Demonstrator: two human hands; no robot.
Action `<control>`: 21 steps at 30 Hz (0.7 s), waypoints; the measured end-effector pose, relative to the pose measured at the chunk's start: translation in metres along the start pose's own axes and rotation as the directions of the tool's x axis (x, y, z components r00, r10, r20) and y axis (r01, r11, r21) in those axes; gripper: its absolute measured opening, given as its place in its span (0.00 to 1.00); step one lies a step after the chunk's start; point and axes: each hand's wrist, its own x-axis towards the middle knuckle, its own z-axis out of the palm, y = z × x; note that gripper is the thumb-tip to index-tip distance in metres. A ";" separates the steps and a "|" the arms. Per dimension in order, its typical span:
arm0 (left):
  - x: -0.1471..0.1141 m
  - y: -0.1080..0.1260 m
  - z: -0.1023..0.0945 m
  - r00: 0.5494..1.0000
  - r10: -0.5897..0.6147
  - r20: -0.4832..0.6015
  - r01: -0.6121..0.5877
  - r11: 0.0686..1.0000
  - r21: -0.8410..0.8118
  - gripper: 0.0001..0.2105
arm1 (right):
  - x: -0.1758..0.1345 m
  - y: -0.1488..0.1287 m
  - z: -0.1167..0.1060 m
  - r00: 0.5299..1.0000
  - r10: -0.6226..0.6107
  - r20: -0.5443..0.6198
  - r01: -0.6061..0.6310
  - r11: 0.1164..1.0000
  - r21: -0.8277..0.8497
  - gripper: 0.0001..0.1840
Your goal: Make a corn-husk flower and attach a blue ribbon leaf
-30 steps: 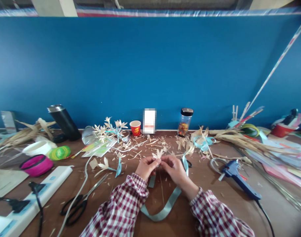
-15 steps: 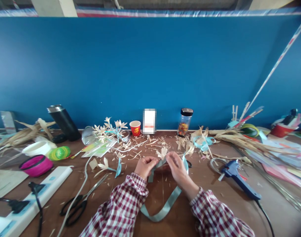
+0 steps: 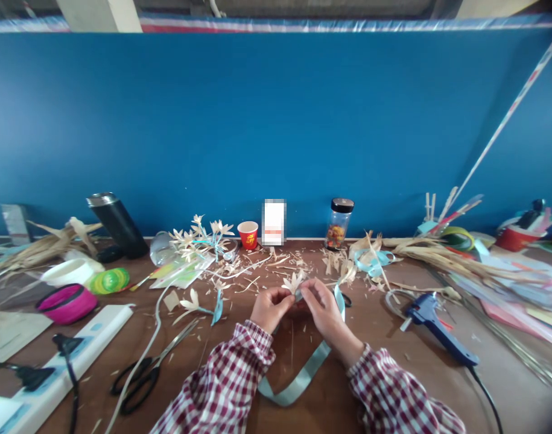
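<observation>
A cream husk flower points upward between my hands in the middle of the table. My left hand is closed, thumb and fingers pinching the flower at its base. Close beside it, my right hand pinches a pale blue ribbon against the flower's base. The ribbon's long part loops down over the table between my forearms, and another stretch rises behind my right hand. Fingers hide the flower's stem and most of the ribbon's end.
Black-handled scissors and a white power strip lie left. A blue glue gun lies right. Finished flowers, a red paper cup, a lidded jar and husk scraps spread along the back.
My hands have come closer together. The ribbon stretch between them has shortened and is mostly covered by fingers. The flower has shifted slightly left, and my left hand now pinches its base.
</observation>
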 end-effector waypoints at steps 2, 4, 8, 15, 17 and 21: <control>0.001 -0.003 -0.001 0.998 0.065 -0.027 -0.064 0.997 0.030 0.08 | 0.000 -0.001 -0.001 1.000 -0.012 0.000 0.012 0.999 -0.033 0.12; 0.002 -0.005 -0.002 0.991 0.123 -0.043 -0.120 0.989 0.082 0.07 | -0.001 -0.003 -0.001 1.000 -0.019 0.005 0.019 0.999 -0.046 0.12; 0.002 -0.007 -0.002 0.984 0.162 -0.073 -0.151 0.979 0.136 0.07 | -0.002 -0.005 0.000 1.000 -0.030 -0.003 0.030 1.000 -0.011 0.12; 0.002 -0.002 -0.003 0.983 0.117 -0.144 -0.095 0.984 0.147 0.06 | 0.001 -0.004 0.000 0.999 0.004 -0.038 0.001 0.990 0.143 0.12; 0.002 0.000 -0.003 0.987 0.078 -0.140 -0.061 0.991 0.120 0.06 | 0.001 -0.006 0.000 0.998 0.046 -0.051 -0.034 0.976 0.217 0.12; 0.001 0.002 -0.002 0.992 0.022 -0.123 -0.008 0.993 0.115 0.09 | 0.001 -0.010 0.001 0.995 0.092 -0.036 -0.075 0.944 0.320 0.11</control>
